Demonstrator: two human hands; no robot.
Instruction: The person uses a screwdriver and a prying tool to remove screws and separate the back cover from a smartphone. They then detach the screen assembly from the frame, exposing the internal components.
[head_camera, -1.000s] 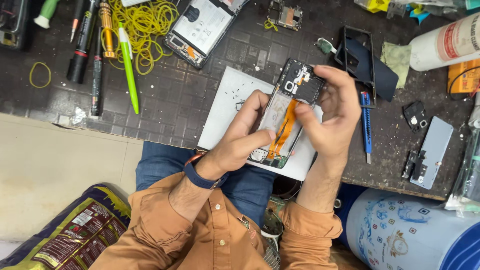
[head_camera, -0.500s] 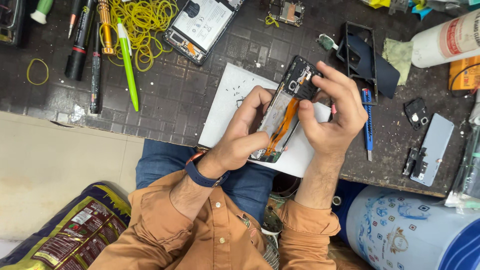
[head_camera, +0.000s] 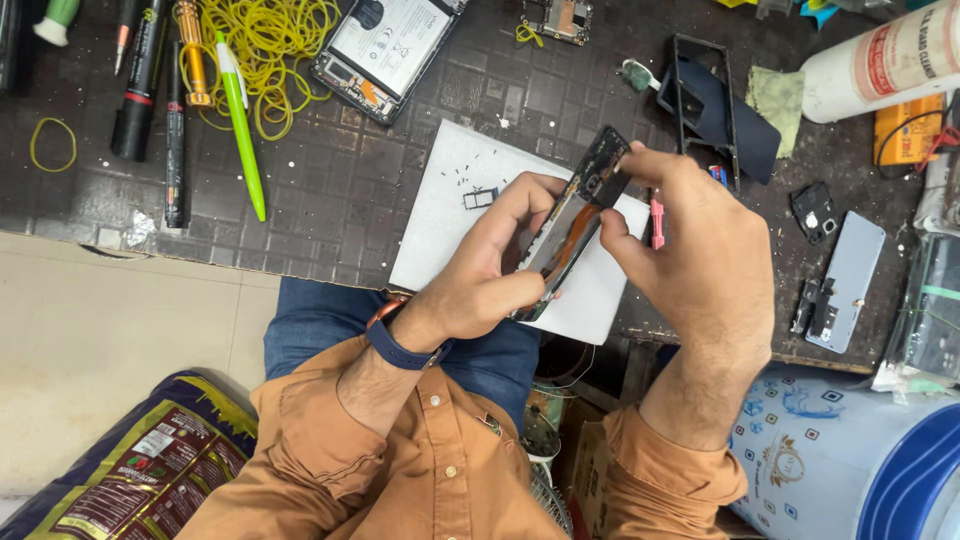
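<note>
Both hands hold an opened smartphone (head_camera: 570, 228) tilted on edge above a white sheet (head_camera: 450, 210) near the frame's centre. The left hand (head_camera: 480, 275), at eight o'clock from the phone, clasps its lower half, fingers curled along the near side and hiding much of the interior; only an orange strip shows. The right hand (head_camera: 700, 265), at three o'clock, pinches the top corner between thumb and forefinger. Tiny screws on the sheet are hard to make out. A second opened phone (head_camera: 385, 45) lies at eleven o'clock, cut off by the frame.

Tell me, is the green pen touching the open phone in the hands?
Apart. The head view shows the green pen lying far left on the table, away from the held phone.
</note>
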